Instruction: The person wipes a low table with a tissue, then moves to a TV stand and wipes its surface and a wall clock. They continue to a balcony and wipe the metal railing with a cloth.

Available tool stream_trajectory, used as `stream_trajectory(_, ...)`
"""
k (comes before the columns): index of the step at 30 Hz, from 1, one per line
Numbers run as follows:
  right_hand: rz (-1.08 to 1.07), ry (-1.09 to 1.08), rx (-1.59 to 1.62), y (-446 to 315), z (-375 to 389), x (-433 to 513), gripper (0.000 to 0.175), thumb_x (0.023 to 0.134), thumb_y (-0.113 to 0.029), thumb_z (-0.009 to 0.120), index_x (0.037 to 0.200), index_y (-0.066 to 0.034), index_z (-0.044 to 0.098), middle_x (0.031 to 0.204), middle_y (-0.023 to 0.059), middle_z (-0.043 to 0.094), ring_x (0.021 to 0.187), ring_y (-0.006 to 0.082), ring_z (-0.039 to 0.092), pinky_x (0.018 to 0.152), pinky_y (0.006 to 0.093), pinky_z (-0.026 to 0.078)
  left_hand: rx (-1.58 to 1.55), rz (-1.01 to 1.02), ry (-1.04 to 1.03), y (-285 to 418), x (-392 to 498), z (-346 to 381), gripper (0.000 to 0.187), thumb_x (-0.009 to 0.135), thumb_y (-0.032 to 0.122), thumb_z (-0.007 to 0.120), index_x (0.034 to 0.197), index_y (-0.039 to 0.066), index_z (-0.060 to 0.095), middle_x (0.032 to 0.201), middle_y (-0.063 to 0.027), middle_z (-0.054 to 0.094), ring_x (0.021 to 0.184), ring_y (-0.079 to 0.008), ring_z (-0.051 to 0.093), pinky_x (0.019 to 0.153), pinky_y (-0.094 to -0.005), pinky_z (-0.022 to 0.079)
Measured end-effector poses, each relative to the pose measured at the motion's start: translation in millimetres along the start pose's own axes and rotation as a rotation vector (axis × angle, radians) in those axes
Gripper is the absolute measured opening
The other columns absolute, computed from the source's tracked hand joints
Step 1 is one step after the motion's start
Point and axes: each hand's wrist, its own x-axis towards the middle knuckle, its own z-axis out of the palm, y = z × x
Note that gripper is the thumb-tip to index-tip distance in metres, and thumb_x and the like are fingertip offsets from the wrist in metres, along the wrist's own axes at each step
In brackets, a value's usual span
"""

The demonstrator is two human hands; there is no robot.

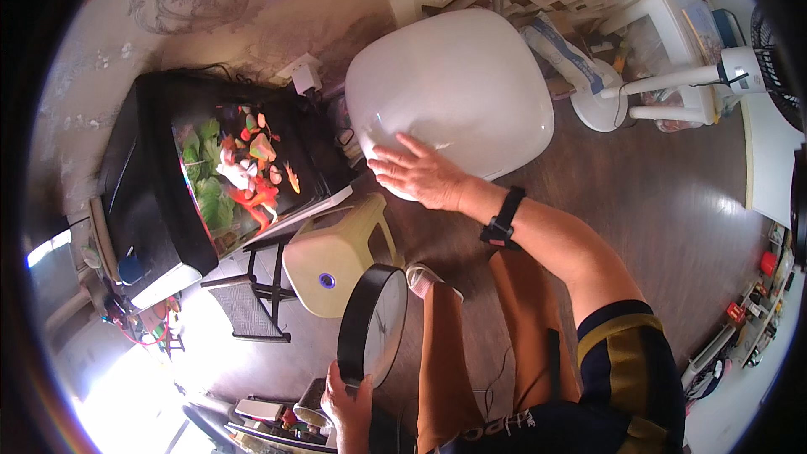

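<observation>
At the lower middle, my left hand (350, 407) grips the rim of a round wall clock (386, 328) with a deep black frame, held on edge so its face turns to the right. My right hand (419, 173), a black band on its wrist, lies with fingers spread on the near left part of a glossy white rounded tabletop (466, 75). Just left of the clock is a cream plastic stool (309, 265) with a round blue mark on its seat.
A fish tank (243, 170) with orange fish and green plants stands at left, a folding stool (243, 309) below it. A white standing fan (662, 82) and a wrapped package (561, 50) are at upper right. Low shelves (750, 321) with small items line the right edge.
</observation>
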Motion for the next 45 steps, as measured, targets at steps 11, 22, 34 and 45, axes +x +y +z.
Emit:
stream_trajectory(11,0.783,0.039,-0.074,97.3,7.1,24.2,0.053,0.091,-0.042,0.051,0.136,-0.014,0.049,0.146,0.0016,0.041,0.137,0.0286,0.031,0.111,0.0562,0.02,-0.089,-0.147,-0.076,35.1,23.9,-2.9,0.065,0.072,0.009,0.073,0.129,-0.009,0.047,0.104,-0.023,0.065,0.092,-0.0301,0.067,0.081,-0.0371,0.054)
stream_trajectory(22,1.919,0.926,0.628,30.0,66.0,-160.8,0.045,0.099,-0.034,0.038,0.127,0.0,0.05,0.125,0.0218,0.054,0.113,0.0312,0.055,0.091,0.0472,0.044,-0.173,0.236,-0.007,73.7,71.3,-30.1,0.066,0.073,0.007,0.075,0.129,-0.009,0.045,0.102,-0.0286,0.063,0.087,-0.04,0.066,0.076,-0.0421,0.053)
stream_trajectory(34,2.037,0.925,1.616,-3.4,-18.6,-229.5,0.043,0.091,-0.049,0.05,0.092,-0.0065,0.058,0.085,0.0075,0.062,0.071,0.0135,0.059,0.049,0.0294,0.049,0.089,0.415,-0.006,259.2,199.8,-129.0,0.062,0.077,0.006,0.069,0.133,-0.006,0.046,0.121,-0.0199,0.059,0.107,-0.0243,0.059,0.093,-0.0328,0.045)
stream_trajectory(45,0.913,0.37,0.404,167.4,-27.9,-53.7,0.047,0.09,-0.024,0.058,0.132,-0.0062,0.047,0.141,0.0105,0.043,0.131,0.0298,0.04,0.104,0.044,0.037,-0.13,0.658,-0.178,360.2,329.5,-115.1,0.051,0.087,0.007,0.06,0.133,-0.007,0.043,0.12,-0.015,0.058,0.107,-0.0164,0.056,0.094,-0.0288,0.044)
